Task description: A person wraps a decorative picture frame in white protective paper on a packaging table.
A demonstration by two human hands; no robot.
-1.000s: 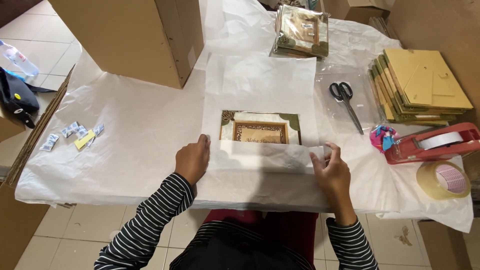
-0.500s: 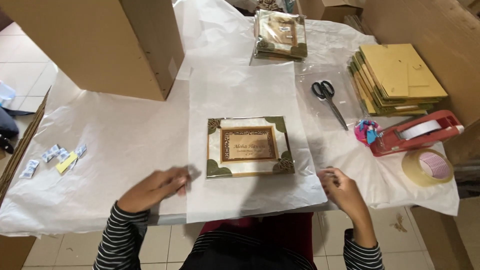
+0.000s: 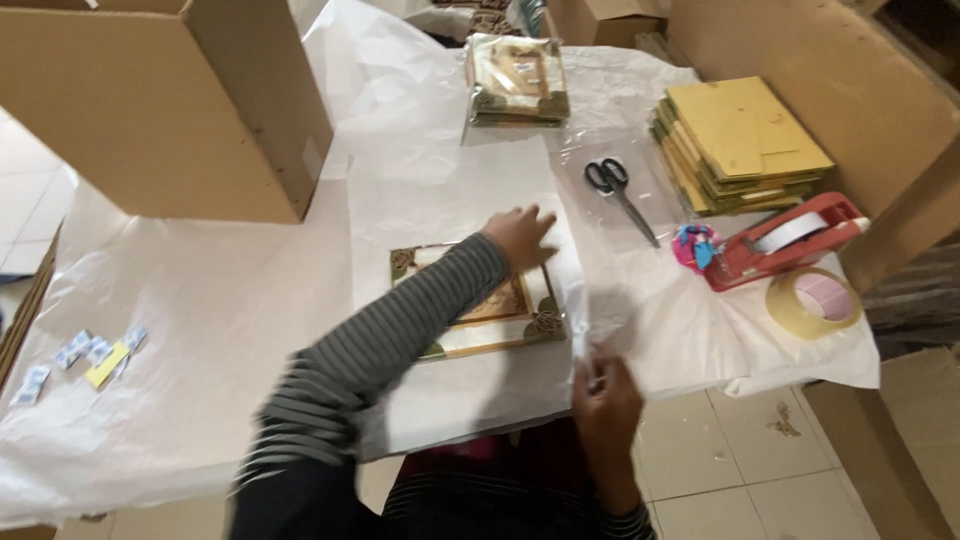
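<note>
left hand (image 3: pixel 522 235): your arm reaches across the frame; palm flat, fingers spread, pressing on the white tissue sheet (image 3: pixel 450 195) at the frame's upper right corner. Nothing pinched.
right hand (image 3: pixel 603 392): at the near table edge, fingers pressed together on the sheet's right edge, lifting it up beside the frame.
framed picture (image 3: pixel 480 310): lies flat on the tissue sheet, centre of table, ornate corners, partly covered by your left sleeve.
scissors (image 3: pixel 618 195): flat on the table paper, right of the sheet, apart from both hands.
tape dispenser (image 3: pixel 785 240): red, far right; loose tape roll (image 3: pixel 812 302) just beside it.
yellow envelope stack (image 3: pixel 740 140): back right.
wrapped frames (image 3: pixel 515 78): stacked at the back, centre.
cardboard box (image 3: pixel 165 100): back left.
small packets (image 3: pixel 85 355): left edge, well apart.
</note>
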